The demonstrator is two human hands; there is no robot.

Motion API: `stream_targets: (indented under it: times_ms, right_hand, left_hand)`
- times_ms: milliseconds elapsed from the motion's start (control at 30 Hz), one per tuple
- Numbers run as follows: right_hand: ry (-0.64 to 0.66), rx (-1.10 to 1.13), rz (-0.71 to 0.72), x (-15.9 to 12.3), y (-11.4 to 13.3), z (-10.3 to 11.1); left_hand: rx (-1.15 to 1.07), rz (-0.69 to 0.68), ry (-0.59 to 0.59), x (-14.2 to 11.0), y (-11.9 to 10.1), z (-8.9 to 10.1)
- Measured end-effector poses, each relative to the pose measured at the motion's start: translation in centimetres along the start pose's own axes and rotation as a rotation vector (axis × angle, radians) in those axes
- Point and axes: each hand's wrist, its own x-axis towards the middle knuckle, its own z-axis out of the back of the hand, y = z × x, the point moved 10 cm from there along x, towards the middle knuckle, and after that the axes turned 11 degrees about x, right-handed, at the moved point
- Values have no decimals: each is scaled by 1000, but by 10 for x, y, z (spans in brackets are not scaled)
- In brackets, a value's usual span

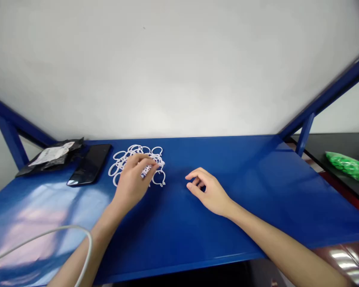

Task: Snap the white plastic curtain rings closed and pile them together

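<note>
A pile of several white plastic rings [128, 154] lies on the blue metal table [257, 191], left of centre near the back. My left hand [134, 181] reaches into the pile, its fingertips on the rings; whether it grips one I cannot tell. My right hand [208, 189] rests on the bare table to the right of the pile, fingers loosely curled and apart, holding nothing.
A black phone [89, 164] lies left of the rings, and a black packet with a white label [52, 156] beyond it. A white cable [48, 235] loops over my left forearm. A white wall backs the table. Green pieces [348, 165] sit on a dark surface at right.
</note>
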Motion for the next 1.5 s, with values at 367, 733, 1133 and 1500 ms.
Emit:
stream_targets:
  times_ms: [367,733,1133,1500]
  right_hand:
    - [8,-545,145,0,7,0]
    - [44,-854,16,4,-9,12]
    - [96,-903,47,2,-9,10]
    - [105,-886,46,1,-10,10]
  left_hand:
    - [308,-7,-20,0,21,-4]
    - [-228,-473,403,-49,-93,-53]
    - [-214,-453,461,-47,-89,-52]
    - [-207,-459,456,-48,-89,-53]
